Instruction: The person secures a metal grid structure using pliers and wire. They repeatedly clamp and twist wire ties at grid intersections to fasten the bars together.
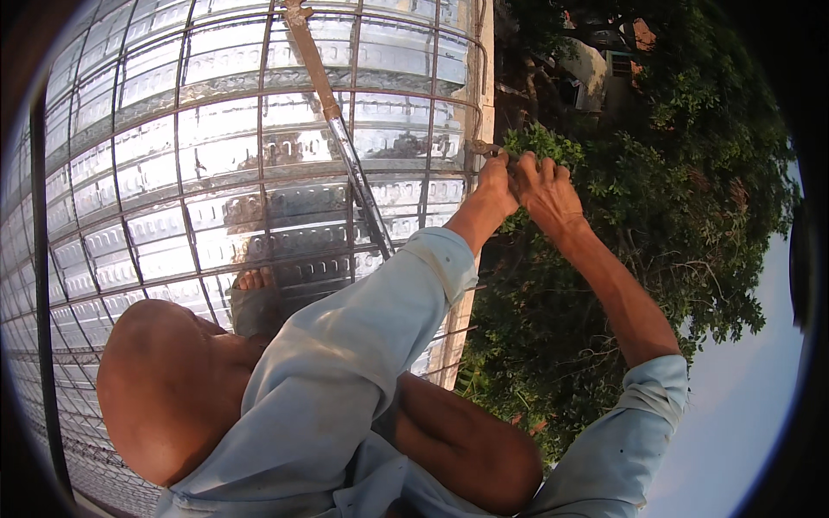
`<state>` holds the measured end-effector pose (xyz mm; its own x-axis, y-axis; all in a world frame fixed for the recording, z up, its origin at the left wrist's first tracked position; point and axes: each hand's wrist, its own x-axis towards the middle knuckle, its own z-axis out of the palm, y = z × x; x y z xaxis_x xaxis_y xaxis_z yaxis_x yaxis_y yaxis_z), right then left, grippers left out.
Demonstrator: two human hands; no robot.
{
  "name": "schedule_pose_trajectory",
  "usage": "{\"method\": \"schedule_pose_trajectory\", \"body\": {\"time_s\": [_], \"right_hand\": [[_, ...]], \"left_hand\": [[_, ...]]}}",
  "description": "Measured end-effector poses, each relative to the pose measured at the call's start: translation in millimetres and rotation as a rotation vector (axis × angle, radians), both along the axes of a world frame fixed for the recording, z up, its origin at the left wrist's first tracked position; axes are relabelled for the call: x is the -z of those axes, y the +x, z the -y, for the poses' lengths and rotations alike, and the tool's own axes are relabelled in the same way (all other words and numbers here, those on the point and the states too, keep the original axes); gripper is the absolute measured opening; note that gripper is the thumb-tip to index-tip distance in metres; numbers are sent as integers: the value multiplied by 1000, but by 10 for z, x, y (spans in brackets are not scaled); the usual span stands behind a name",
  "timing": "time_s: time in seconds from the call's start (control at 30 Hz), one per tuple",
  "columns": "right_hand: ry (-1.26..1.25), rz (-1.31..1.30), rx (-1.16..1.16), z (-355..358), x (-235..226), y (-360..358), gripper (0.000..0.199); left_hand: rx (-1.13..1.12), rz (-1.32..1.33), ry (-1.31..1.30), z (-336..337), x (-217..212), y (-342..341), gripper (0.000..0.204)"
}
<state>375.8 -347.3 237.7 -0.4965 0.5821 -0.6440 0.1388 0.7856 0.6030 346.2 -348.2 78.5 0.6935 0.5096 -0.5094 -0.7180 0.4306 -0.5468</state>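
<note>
Both my hands are closed, side by side, at the edge of the steel deck. My left hand (496,185) grips something dark, mostly hidden by its fingers. Against it, my right hand (547,192) has its fingers curled over the same dark piece. A rusty metal end (482,148) sticks out beside my left fingers, close to the rebar ends; its full shape is hidden. Under my left arm, a long metal bar (350,160) lies slantwise across the rebar mesh (262,180), its far half rusty brown and its near half silvery.
Ribbed shiny metal decking (302,207) lies under the mesh. A pale edge board (488,78) bounds it on the right, with rebar ends reaching it. Beyond is a drop with leafy trees (622,250) and a building (596,78). My bare knees and one foot are between the bars.
</note>
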Motion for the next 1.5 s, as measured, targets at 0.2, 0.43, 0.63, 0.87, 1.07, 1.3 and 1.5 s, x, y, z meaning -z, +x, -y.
{"method": "schedule_pose_trajectory", "body": {"time_s": [0.2,0.43,0.63,0.87,1.07,1.3,1.5], "right_hand": [[39,131,39,75,-9,-71,37],[23,-106,151,-61,-82,-85,30],[42,-299,82,-151,-11,8,31],[171,104,65,123,155,-4,22],[488,81,132,600,581,-489,11],[-85,-454,477,226,381,214,10],[-448,-365,1613,-576,41,-45,24]], "left_hand": [[-44,-36,-61,75,-378,-239,37],[-108,-75,-53,-23,-342,-109,34],[-42,-87,-146,-122,-309,-79,33],[-68,-4,-130,66,-438,-219,32],[-19,-7,79,303,12,-484,33],[64,-80,113,178,-383,-449,29],[173,-241,176,112,-417,-484,30]]}}
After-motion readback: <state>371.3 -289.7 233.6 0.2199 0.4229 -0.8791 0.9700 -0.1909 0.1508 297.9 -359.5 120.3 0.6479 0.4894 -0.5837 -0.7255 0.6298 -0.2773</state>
